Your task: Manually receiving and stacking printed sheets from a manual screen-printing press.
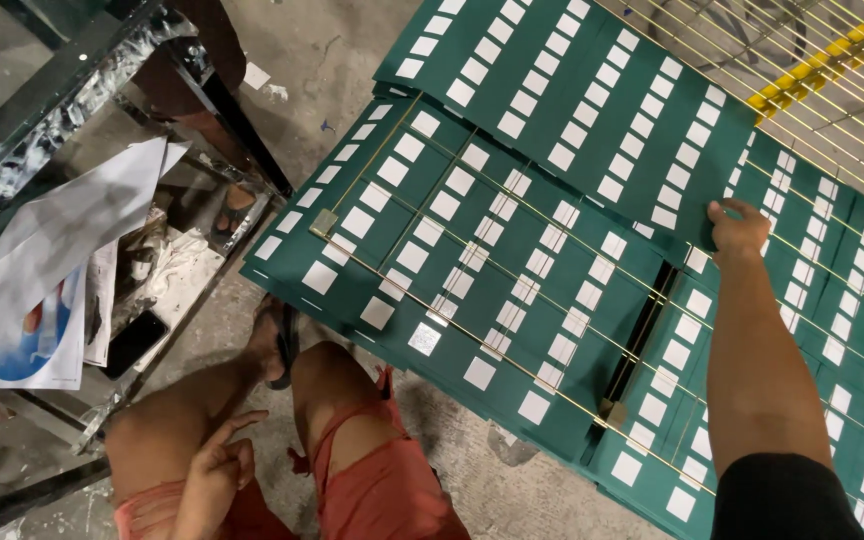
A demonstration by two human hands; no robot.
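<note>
— What is the right hand [739, 228] doing?

— Its fingers curl around the lower edge of one green printed sheet [572, 110], pinching it. That sheet lies tilted on top of the wire rack [512, 365], at the upper middle of the view.

— How many green sheets are there?

— I count three clearly: the held one, one under the wires at the centre [452, 260], and one at the right [852, 300]. More edges seem stacked beneath, but I cannot tell how many.

— And the left hand [214, 470]?

— It rests on the left thigh, empty, with two fingers stretched out and the others loosely bent.

— Anything else nearby?

— One black phone [135, 343] lies on the lower shelf at the left, beside loose white papers [62, 250]. One sandalled foot [277, 345] stands on the concrete floor [322, 60].
</note>
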